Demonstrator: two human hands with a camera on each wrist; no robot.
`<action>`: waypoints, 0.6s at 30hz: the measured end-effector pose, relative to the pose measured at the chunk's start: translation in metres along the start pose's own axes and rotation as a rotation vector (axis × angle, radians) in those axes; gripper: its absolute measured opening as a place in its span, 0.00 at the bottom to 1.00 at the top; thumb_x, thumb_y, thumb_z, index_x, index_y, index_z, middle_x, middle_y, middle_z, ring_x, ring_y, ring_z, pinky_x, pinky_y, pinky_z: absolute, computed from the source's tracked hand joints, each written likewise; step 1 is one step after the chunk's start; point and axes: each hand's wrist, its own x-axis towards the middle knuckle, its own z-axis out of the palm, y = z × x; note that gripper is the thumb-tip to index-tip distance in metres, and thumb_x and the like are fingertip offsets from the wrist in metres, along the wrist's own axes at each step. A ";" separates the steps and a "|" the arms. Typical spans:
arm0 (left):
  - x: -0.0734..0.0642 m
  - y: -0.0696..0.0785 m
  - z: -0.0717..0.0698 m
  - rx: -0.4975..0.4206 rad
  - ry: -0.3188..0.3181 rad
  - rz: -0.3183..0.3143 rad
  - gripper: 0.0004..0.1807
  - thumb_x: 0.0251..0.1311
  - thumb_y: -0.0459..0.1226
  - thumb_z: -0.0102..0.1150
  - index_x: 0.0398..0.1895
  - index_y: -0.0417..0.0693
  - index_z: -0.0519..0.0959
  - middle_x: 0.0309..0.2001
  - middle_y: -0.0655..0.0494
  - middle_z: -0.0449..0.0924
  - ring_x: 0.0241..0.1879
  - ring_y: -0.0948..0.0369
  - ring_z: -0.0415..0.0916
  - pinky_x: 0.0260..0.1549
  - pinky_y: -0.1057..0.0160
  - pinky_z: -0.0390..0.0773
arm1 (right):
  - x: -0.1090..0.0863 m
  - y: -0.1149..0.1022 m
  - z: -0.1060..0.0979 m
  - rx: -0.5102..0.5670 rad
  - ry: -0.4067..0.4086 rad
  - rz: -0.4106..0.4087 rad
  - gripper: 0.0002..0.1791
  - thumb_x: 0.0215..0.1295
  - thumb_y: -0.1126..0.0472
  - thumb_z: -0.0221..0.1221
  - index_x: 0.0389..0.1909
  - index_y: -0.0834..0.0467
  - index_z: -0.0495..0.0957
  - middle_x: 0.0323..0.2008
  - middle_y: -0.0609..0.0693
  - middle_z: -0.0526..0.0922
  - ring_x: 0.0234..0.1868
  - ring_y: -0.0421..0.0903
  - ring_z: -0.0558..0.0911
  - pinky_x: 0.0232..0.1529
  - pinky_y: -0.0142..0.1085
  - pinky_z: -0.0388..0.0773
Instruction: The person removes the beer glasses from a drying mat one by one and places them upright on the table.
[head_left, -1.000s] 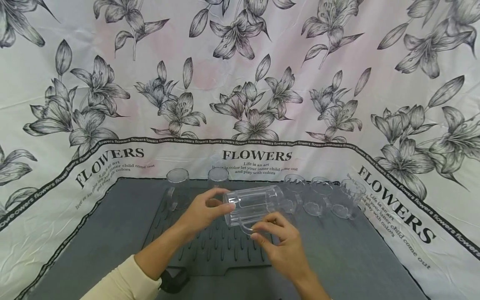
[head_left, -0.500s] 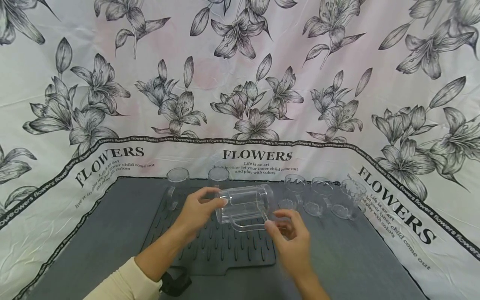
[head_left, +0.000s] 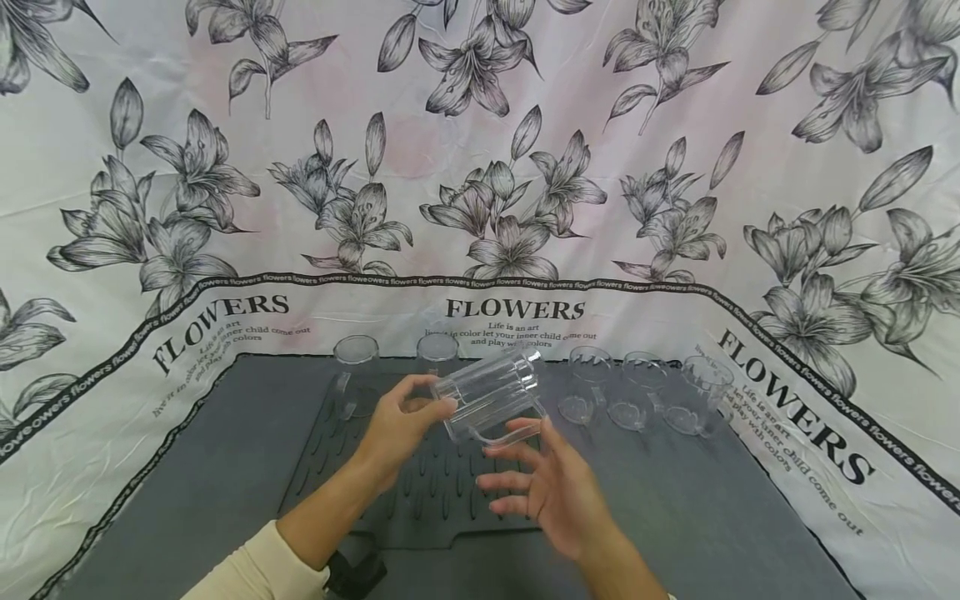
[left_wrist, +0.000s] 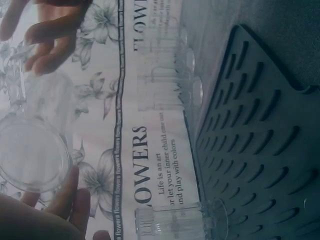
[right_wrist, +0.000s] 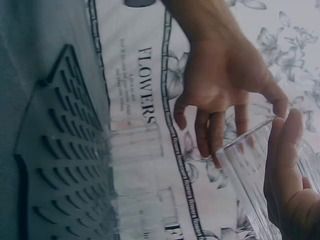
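A clear mug [head_left: 491, 392] hangs tilted over the dark mat, its far right end raised and its handle facing down toward me. My left hand [head_left: 405, 425] grips the left end of the mug, thumb in front. In the left wrist view that end is the round base [left_wrist: 32, 155]. My right hand [head_left: 558, 483] has its thumb and index finger at the mug's handle, seemingly pinching it; the other fingers spread out loosely below. The right wrist view has the mug's ribbed wall [right_wrist: 247, 185] between both hands, where the right fingers partly cover it.
A black ridged mat [head_left: 427, 500] lies on the grey table [head_left: 202, 467]. Two clear mugs stand at its back edge, one at the left [head_left: 356, 379] and one nearer the middle [head_left: 437, 354]. More clear mugs [head_left: 637, 396] stand in a row at back right, before a flowered cloth [head_left: 510, 208].
The mug's right end has swung upward, tilting it more. My right hand has shifted along the handle and turned, its lower fingers opening out. The left hand keeps its hold.
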 end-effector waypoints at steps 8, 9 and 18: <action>-0.001 -0.002 -0.002 -0.003 -0.122 0.045 0.29 0.59 0.39 0.66 0.62 0.48 0.66 0.54 0.44 0.74 0.51 0.49 0.72 0.54 0.40 0.66 | -0.002 -0.016 -0.002 0.073 -0.086 -0.042 0.24 0.79 0.44 0.30 0.56 0.56 0.63 0.51 0.60 0.74 0.49 0.61 0.80 0.48 0.55 0.76; -0.001 -0.003 -0.002 0.003 -0.141 0.052 0.30 0.58 0.39 0.67 0.62 0.48 0.66 0.56 0.44 0.72 0.50 0.49 0.73 0.52 0.42 0.68 | -0.002 -0.018 -0.002 0.075 -0.095 -0.045 0.24 0.79 0.44 0.30 0.55 0.56 0.64 0.51 0.60 0.74 0.49 0.62 0.79 0.49 0.55 0.75; -0.002 -0.011 0.000 0.062 -0.255 0.148 0.33 0.56 0.34 0.67 0.63 0.44 0.62 0.58 0.43 0.73 0.52 0.48 0.71 0.45 0.49 0.71 | -0.005 -0.028 -0.001 -0.017 -0.108 -0.063 0.25 0.79 0.45 0.33 0.48 0.58 0.73 0.43 0.58 0.79 0.47 0.60 0.81 0.53 0.55 0.73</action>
